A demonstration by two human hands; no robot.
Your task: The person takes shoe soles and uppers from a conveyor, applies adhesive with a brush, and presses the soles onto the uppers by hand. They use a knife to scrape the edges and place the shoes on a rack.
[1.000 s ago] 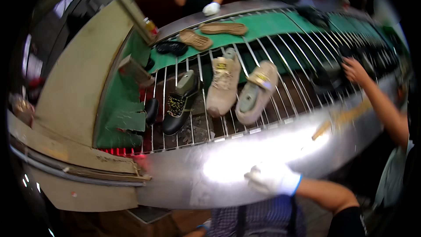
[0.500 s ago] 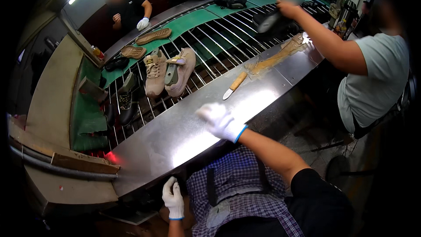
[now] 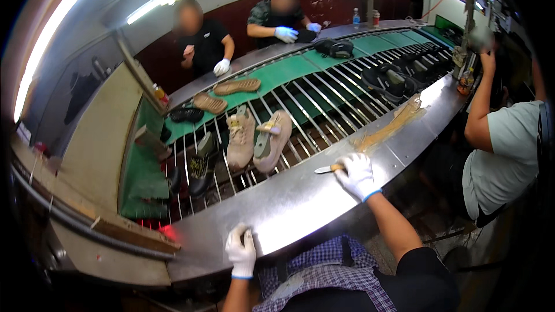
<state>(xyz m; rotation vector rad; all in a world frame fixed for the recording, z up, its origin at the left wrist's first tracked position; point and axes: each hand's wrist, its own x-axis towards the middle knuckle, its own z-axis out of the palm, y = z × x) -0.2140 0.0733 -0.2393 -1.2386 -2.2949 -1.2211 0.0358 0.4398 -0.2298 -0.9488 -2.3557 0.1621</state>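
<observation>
My right hand (image 3: 356, 175), in a white knit glove with a blue cuff, closes over the wooden handle of a short knife (image 3: 325, 170) on the metal ledge. The blade points left. My left hand (image 3: 240, 248), gloved the same way, is curled at the ledge's near edge; whatever may be inside its fingers is hidden. Beyond the ledge, a beige laced shoe (image 3: 240, 138) and a second beige shoe (image 3: 272, 141) with a grey-green last in it rest on the conveyor bars. A dark shoe (image 3: 202, 167) lies left of them.
The metal ledge (image 3: 214, 225) curves along the bar conveyor; a brown glue-like smear (image 3: 390, 125) marks it. Brown soles (image 3: 237, 86) lie on green sheeting, with black shoes (image 3: 393, 81) farther right. Two people work across the conveyor, another sits at right. A wooden panel (image 3: 92, 156) stands left.
My right hand has moved forward and right onto the knife and closed on its handle. My left hand has come up to the ledge's edge. The view has tilted up.
</observation>
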